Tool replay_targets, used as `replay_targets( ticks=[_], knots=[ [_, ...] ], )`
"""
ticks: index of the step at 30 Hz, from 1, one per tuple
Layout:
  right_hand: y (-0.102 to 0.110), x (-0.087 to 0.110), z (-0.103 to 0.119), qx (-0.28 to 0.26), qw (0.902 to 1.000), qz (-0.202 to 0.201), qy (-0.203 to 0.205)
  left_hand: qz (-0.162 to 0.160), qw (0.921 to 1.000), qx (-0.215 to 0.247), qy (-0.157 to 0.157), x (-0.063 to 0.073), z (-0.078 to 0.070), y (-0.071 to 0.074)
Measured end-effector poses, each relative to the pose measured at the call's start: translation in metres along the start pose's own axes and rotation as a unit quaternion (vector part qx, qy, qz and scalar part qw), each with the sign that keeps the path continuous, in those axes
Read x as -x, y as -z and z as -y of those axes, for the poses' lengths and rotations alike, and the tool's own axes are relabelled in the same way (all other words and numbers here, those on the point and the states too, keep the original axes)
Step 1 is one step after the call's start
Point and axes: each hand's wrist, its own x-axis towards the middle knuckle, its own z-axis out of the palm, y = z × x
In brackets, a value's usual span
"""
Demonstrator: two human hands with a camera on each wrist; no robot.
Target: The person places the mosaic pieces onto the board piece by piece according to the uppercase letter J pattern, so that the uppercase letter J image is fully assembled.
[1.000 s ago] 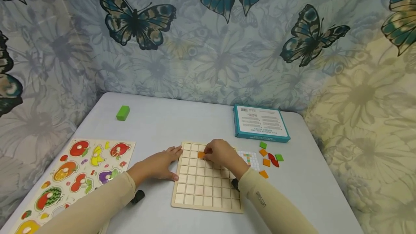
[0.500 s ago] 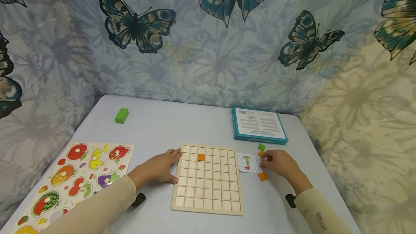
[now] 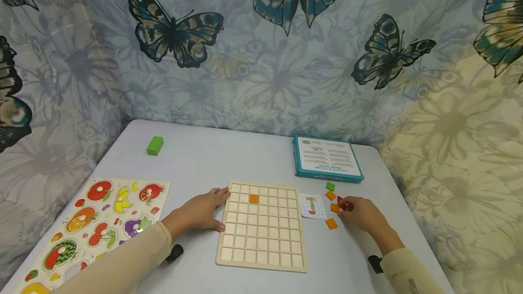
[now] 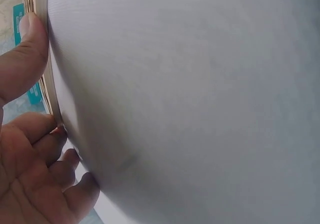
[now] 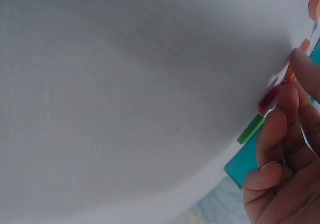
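My left hand (image 3: 204,210) rests at the left edge of a wooden grid board (image 3: 261,239), fingers at its upper corner and thumb lower down. The left wrist view shows the thumb (image 4: 32,49) against the board's side. One orange square tile (image 3: 254,198) lies in the grid's upper part. My right hand (image 3: 363,214) is low over loose pieces right of the board. Its thumb and forefinger stand apart, close to an orange tile (image 3: 335,208) and red pieces (image 3: 339,199). In the right wrist view a red piece (image 5: 269,98) and a green tile (image 5: 251,129) lie by the fingertips.
A small pattern card (image 3: 313,212) lies between board and loose tiles. Behind it is a teal box (image 3: 328,160). A fruit puzzle board (image 3: 116,214) lies at left, partly under my left sleeve. A green block (image 3: 155,145) stands at the back left.
My right hand has left the orange tile on the board and moved right to the loose pieces, then shifted slightly further right and down. My left hand has stayed at the board's edge.
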Motion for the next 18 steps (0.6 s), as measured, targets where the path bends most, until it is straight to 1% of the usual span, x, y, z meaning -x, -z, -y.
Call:
replay_targets(
  ticks=[7,9,11,14,16,18],
  knots=[
    [-0.002,-0.002,-0.006,-0.011,0.9998,-0.013,0.01,-0.002,1.0,0.0,0.001,-0.001,0.0,0.0],
    [-0.002,-0.003,-0.006,-0.021,0.9996,-0.019,0.005,-0.002,1.0,0.001,0.0,-0.002,0.0,0.0],
    [-0.001,-0.004,-0.004,-0.044,0.9988,-0.022,0.0,-0.003,1.0,0.006,-0.002,-0.002,0.0,0.0],
    [-0.003,-0.007,0.007,-0.077,0.9968,-0.021,-0.003,0.0,1.0,0.007,-0.002,-0.002,0.001,-0.001],
    [-0.006,-0.009,0.02,-0.088,0.996,-0.015,0.007,0.0,1.0,0.007,-0.002,-0.002,0.001,-0.001],
    [-0.01,-0.013,0.037,-0.088,0.9959,-0.008,0.02,0.001,1.0,0.003,-0.001,-0.003,0.001,-0.002]
  ],
)
